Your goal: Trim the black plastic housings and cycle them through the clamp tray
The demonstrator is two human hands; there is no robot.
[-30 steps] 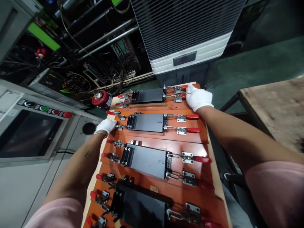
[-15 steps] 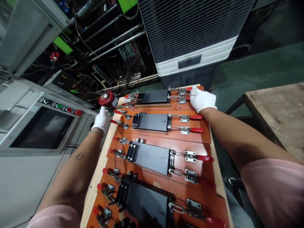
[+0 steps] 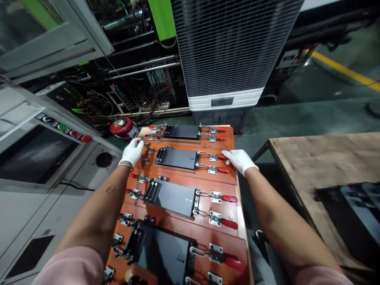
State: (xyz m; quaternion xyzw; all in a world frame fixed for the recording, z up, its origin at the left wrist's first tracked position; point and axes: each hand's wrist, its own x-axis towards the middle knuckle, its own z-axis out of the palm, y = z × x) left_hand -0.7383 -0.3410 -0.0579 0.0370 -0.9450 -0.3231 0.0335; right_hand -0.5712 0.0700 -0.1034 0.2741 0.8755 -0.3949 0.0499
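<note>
Four black plates [image 3: 175, 157] lie clamped on an orange board [image 3: 231, 184]. At the third plate out, the left hand [image 3: 132, 151] curls over left-side clamps; the right hand [image 3: 239, 160] grips a red clamp handle [image 3: 223, 157]. Right stands a wooden counter [image 3: 320, 158]; beyond, a grilled cooler [image 3: 225, 51].

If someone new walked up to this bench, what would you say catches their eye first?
First the long orange fixture board running away from the viewer, carrying a row of dark flat panels held by red-handled toggle clamps. Next, the two white-gloved hands at its far half: the left hand on the clamps at the left edge, the right hand on a red handle at the right edge. Behind the board stands a big grilled air cooler.
</note>
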